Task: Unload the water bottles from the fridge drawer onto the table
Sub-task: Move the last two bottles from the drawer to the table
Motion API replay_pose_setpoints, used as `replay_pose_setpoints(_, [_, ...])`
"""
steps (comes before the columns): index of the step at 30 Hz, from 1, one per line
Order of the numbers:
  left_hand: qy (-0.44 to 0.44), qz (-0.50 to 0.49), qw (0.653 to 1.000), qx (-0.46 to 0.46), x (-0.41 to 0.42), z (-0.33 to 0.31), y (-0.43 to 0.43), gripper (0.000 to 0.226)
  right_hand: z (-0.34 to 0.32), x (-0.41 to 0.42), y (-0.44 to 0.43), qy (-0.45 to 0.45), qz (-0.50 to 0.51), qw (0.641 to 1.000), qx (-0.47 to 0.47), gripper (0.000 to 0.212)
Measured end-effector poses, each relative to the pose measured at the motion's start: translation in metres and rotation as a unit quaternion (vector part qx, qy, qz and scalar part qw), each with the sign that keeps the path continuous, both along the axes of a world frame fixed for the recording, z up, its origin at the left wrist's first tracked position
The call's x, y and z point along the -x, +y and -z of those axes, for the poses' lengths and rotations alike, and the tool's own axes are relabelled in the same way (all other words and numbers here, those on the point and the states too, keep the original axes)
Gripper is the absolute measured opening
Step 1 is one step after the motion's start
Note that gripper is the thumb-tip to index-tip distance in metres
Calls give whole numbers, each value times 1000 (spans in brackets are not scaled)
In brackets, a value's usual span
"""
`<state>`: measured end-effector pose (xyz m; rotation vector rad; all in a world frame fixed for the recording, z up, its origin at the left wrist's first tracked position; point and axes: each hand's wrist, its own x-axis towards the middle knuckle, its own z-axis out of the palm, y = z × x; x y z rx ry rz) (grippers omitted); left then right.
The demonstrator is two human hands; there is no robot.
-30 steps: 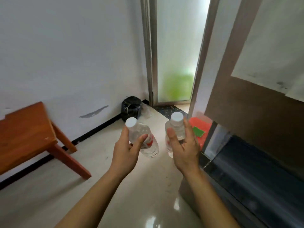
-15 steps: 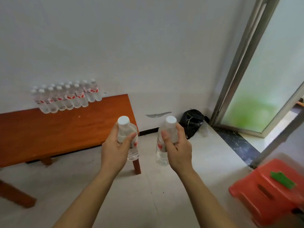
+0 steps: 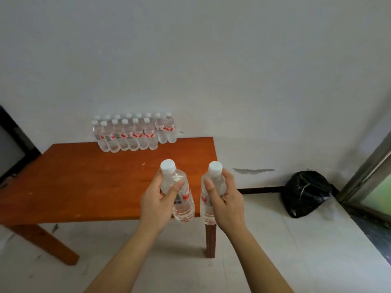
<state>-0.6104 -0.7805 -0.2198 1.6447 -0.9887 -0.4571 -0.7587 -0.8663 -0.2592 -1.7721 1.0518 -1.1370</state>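
Note:
My left hand (image 3: 156, 206) grips a clear water bottle (image 3: 182, 199) with a white cap and red label, tilted slightly right. My right hand (image 3: 227, 199) grips a second water bottle (image 3: 208, 210) of the same kind, held nearly upright. Both bottles hang in the air over the near right corner of the orange wooden table (image 3: 84, 182). Several identical bottles (image 3: 133, 134) stand in two rows at the table's far edge against the white wall. The fridge drawer is out of view.
A black plastic bag (image 3: 304, 193) lies on the floor by the wall at the right. A metal door frame (image 3: 366, 172) with frosted glass is at the far right. A dark object (image 3: 12, 144) stands left of the table. The floor is pale tile.
The view has swung left from the fridge and doorway to face the table. Both hands still hold their bottles, which have come over the table's near right corner.

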Motion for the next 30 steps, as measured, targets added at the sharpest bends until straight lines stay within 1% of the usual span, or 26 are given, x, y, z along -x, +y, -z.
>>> replay_pose_setpoints(2, [-9,-2,1000,-10,-20,-4,-35,54,0,-22,-37,4,-6,1000,-4,53])
replay_pose_setpoints(4, [-15,-11,1000,-15,-42,-8,-73,53,-5,-43,-78,19,-16,1000,-8,57])
replay_pose_setpoints(7, [-14,-28,1000,-2,-73,-11,-120,50,-11,-73,-133,27,-39,999,-8,53])
replay_pose_setpoints(12, [-15,-37,999,11,-126,-8,-178,35,-15,-129,-202,38,-52,998,-15,53])
replay_pose_setpoints(14, [-35,-44,998,12,-151,-3,-203,33,-10,-152,-228,44,-55,997,-19,54])
replay_pose_setpoints(18, [-87,-33,996,13,-208,21,-256,25,4,-195,-272,62,-40,997,-25,50])
replay_pose_setpoints(20, [-90,-24,996,-1,-239,37,-283,31,11,-218,-292,71,-24,997,-32,58])
replay_pose_setpoints(23, [-103,-1,994,-33,-282,54,-326,50,23,-253,-322,92,7,995,-47,72])
replay_pose_setpoints(25, [-129,15,990,-59,-312,65,-355,54,33,-277,-342,112,29,992,-53,71])
replay_pose_setpoints(27, [-160,34,984,-72,-334,75,-379,53,43,-295,-359,134,42,989,-53,66])
replay_pose_setpoints(30, [-174,70,978,-95,-367,92,-410,55,59,-323,-383,160,58,984,-55,59])
